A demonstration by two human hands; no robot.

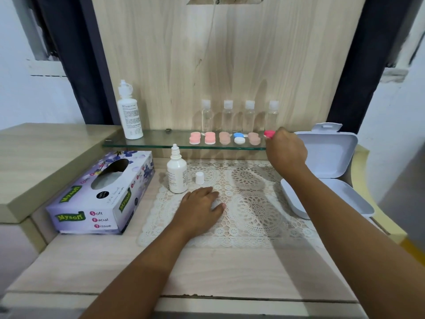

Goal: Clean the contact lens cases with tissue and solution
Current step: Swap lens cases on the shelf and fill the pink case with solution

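Observation:
My right hand (286, 150) reaches to the right end of the glass shelf (161, 139) and pinches a red contact lens case (269, 134). Several more cases stand in a row on the shelf: pink ones (202, 137), brownish ones (225, 137) and a blue-and-white one (239, 137). My left hand (201, 207) rests flat on the lace mat (248, 203), fingers straight. Just beyond it stands the small solution bottle (177, 173) with its cap (199, 177) off beside it. The tissue box (103, 194) lies at the left.
A taller white bottle (129, 111) stands at the shelf's left end. Several small clear bottles (239, 115) line the wooden back panel behind the cases. An open white plastic box (328, 171) sits at the right, under my right forearm. A raised wooden ledge lies left of the tissue box.

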